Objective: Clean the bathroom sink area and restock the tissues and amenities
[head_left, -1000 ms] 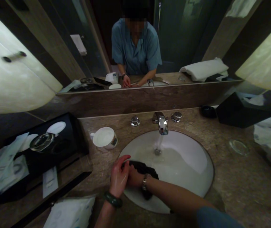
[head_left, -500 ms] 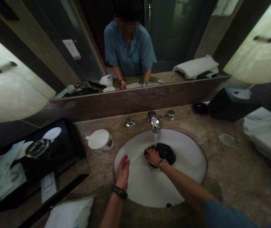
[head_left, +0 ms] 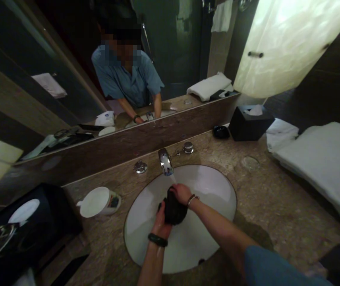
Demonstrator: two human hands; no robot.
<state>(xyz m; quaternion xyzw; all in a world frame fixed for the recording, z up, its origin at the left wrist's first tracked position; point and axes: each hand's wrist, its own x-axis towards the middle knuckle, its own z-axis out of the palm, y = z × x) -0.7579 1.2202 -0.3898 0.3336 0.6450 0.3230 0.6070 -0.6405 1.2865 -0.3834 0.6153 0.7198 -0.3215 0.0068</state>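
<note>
A wet, bunched black cloth [head_left: 176, 208] is held up in the white oval sink [head_left: 208, 234], just below the running faucet [head_left: 165, 162]. My right hand [head_left: 182, 194] grips its upper edge where the water stream falls. From the left, my left hand [head_left: 161, 222] wraps round the cloth's lower side, thumb up against it. What kind of cloth it is cannot be made out. Some of my fingers are hidden behind it.
Left of the sink stand a white cup [head_left: 95, 202] and a black box [head_left: 47, 222] with items on top. Faucet knobs [head_left: 140, 167] flank the spout. At right are a tissue box [head_left: 250, 123], a glass dish [head_left: 250, 163] and white towels [head_left: 321, 159]. A mirror [head_left: 172, 51] spans the wall.
My left hand has moved from the sink's left edge onto the cloth. My right hand has lifted the cloth off the basin toward the left hand. The view has turned right.
</note>
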